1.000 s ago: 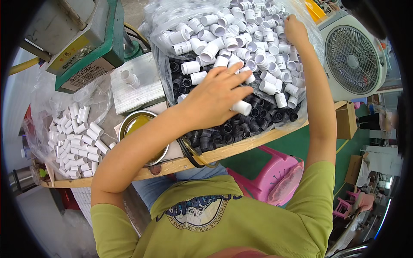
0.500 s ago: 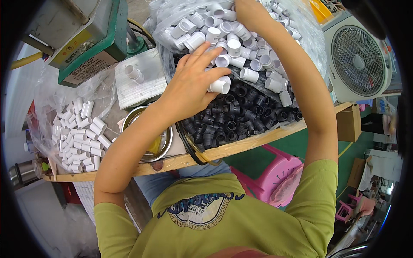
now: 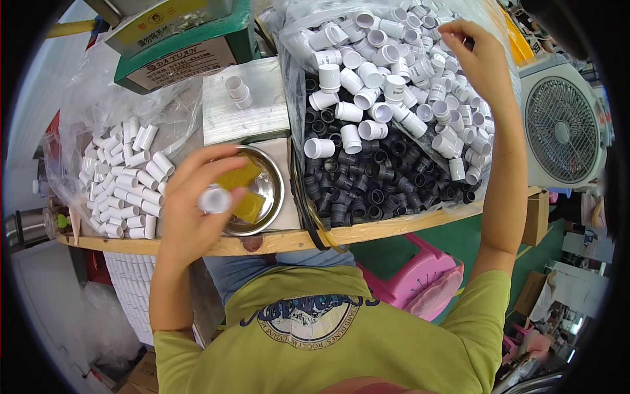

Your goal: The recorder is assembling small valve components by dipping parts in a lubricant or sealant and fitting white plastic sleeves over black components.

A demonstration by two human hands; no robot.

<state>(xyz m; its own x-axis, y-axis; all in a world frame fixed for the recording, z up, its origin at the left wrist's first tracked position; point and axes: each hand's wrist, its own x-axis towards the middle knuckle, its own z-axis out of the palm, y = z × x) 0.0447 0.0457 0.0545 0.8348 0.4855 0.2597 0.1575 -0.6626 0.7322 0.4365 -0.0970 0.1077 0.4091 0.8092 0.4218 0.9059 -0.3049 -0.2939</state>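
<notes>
My left hand (image 3: 193,210) holds a small white plastic tube (image 3: 214,199) just above a round metal bowl (image 3: 272,190) with a yellow sponge (image 3: 241,187) in it. My right hand (image 3: 482,56) reaches up into a clear plastic bag (image 3: 394,98) full of white tubes (image 3: 367,72) and black tubes (image 3: 374,184), its fingers pinched among the white ones at the far right. Whether it grips one I cannot tell. Two white tubes (image 3: 237,90) stand on a grey metal block (image 3: 243,108) behind the bowl.
A second clear bag with several white tubes (image 3: 125,177) lies at the left of the wooden bench (image 3: 275,243). A green machine (image 3: 177,39) stands at the back. A white fan (image 3: 564,128) is at the right, a pink stool (image 3: 420,282) below the bench.
My left hand has carried a white tube from the big bag leftward and down to the metal bowl. My right hand has stayed up in the bag, shifting slightly.
</notes>
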